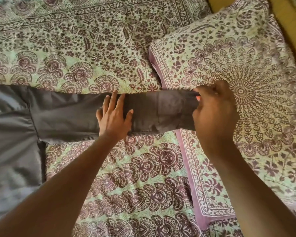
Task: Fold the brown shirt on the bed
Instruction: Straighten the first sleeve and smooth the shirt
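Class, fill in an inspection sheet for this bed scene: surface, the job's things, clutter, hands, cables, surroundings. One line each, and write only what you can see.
Surface: bed covered by a patterned green and maroon bedspread.
Job's things: brown shirt lies at the left; its sleeve is stretched out to the right across the bed.
Clutter: patterned pillow at the right; the sleeve's end lies over its edge.
Hands: left hand presses flat on the sleeve with straight fingers; right hand grips the sleeve's end.
Cables: nothing seen.
Surroundings: yellow-brown surface beyond the pillow at top right; cannot tell what it is.
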Demonstrator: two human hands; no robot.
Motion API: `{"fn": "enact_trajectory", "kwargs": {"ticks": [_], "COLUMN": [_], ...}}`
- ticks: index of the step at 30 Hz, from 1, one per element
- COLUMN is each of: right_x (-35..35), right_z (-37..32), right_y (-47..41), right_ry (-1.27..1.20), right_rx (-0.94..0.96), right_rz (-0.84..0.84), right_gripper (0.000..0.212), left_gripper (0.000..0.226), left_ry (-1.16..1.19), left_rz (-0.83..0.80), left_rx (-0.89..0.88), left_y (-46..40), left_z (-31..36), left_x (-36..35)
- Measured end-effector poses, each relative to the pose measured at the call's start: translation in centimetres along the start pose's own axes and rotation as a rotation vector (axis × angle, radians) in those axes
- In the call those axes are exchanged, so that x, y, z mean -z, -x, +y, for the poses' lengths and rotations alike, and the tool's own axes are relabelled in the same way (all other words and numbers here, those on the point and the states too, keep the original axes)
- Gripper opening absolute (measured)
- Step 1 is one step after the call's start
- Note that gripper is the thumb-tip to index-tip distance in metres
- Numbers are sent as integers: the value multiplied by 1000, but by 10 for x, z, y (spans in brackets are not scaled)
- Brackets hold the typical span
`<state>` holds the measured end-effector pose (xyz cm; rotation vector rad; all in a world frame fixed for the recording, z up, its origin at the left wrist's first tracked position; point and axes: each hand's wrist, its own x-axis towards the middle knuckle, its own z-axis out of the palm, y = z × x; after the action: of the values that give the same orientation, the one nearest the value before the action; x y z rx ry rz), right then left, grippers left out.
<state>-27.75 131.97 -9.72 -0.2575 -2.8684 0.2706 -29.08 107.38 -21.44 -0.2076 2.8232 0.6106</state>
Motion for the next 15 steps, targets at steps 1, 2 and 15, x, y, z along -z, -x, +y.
{"fn": "enact_trajectory", "kwargs": {"ticks": [1, 2, 15], "right_x": [4, 6, -100], "right_z": [2, 5, -133], "right_y": [3, 4, 58], "right_ry": [2, 11, -127], "right_rx": [-1, -3, 533], "right_rz": [19, 36, -479], "right_gripper": [37, 37, 52], "left_gripper": [69, 70, 55], "left_ry": [-26, -59, -48], "left_rz": [-8, -22, 203], "left_rx": [-13, -24, -68], "left_y": [0, 0, 3], "left_z": [-1, -3, -92], "left_x": [-1, -3, 46]}}
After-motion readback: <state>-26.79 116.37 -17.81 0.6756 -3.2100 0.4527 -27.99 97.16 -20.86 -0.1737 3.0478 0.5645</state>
